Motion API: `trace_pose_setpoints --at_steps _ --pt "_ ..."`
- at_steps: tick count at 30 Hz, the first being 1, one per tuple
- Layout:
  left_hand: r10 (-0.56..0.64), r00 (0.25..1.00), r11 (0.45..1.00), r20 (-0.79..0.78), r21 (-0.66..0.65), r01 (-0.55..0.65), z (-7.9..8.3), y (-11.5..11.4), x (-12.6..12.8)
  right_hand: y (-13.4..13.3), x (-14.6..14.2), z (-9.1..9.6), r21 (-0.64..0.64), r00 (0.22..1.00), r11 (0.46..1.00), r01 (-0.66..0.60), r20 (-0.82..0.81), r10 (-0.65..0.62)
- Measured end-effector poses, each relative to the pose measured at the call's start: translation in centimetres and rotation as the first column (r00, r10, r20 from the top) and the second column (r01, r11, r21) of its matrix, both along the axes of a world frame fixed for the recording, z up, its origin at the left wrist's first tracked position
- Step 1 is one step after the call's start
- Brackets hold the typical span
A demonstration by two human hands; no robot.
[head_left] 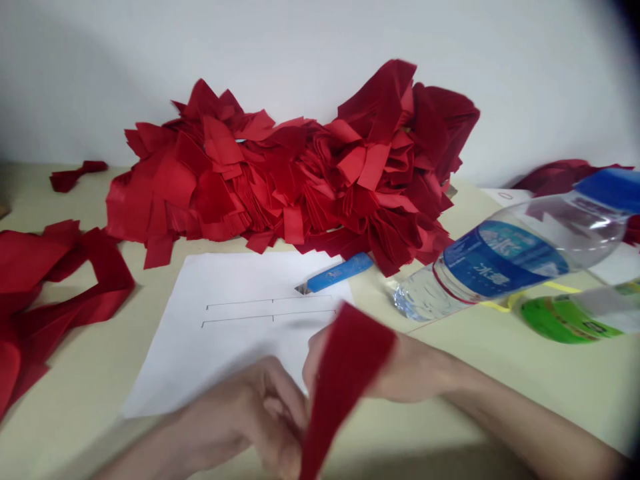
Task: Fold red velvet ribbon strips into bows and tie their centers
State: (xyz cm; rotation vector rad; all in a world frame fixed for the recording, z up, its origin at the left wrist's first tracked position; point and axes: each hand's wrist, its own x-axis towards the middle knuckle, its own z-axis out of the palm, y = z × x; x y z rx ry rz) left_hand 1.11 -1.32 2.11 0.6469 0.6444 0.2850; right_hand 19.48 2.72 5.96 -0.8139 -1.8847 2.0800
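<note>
The left hand (263, 417) and right hand (400, 370) are pinching a red fabric strip (345, 373) between them, just over the corner of a paper sheet (225, 333). The strip is hanging soft and light, so its narrow end is offering the surest hold.

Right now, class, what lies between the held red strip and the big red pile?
Between the red strip and the red pile, the head view shows a white paper sheet and a blue utility knife.

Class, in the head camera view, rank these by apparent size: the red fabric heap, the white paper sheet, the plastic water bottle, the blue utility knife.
1. Red fabric heap
2. White paper sheet and plastic water bottle: they look alike, and nearness to the camera makes ranking them unsure
3. Blue utility knife
</note>
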Motion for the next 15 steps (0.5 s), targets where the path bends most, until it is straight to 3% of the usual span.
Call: trace_pose_setpoints --at_steps 2,4,7,9,11,13,15 --pt "-0.125 0.987 0.992 -0.100 -0.003 0.125 -0.1 -0.3 0.3 0.0 -0.6 0.1 0.087 0.984 0.980 -0.176 0.056 0.172" --pt "-0.132 0.973 0.991 -0.191 0.001 0.135 -0.1 -0.3 0.5 -0.3 -1.1 0.9 0.262 0.946 0.917 -0.300 0.205 0.251" --pt "0.051 0.961 0.998 -0.273 0.053 -0.038 0.0 0.2 0.3 -1.5 -1.4 2.7 0.582 0.910 0.753 -0.307 0.412 0.053" --pt "0.225 0.941 0.974 -0.251 0.082 -0.211 0.2 0.7 -0.1 -2.3 -1.2 3.4 0.688 0.899 0.686 -0.237 0.422 -0.113" --pt "0.353 0.912 0.936 -0.208 0.059 -0.348 0.5 1.0 -0.5 -2.8 -0.7 3.3 0.706 0.903 0.703 -0.089 0.355 -0.241" --pt "0.410 0.900 0.911 -0.144 0.032 -0.410 0.7 1.1 -0.7 -2.6 -0.1 2.5 0.587 0.911 0.807 0.067 0.294 -0.290" --pt "0.357 0.932 0.934 -0.069 0.038 -0.355 0.8 0.8 -0.8 -1.8 0.5 1.7 0.367 0.941 0.920 0.137 0.240 -0.236"
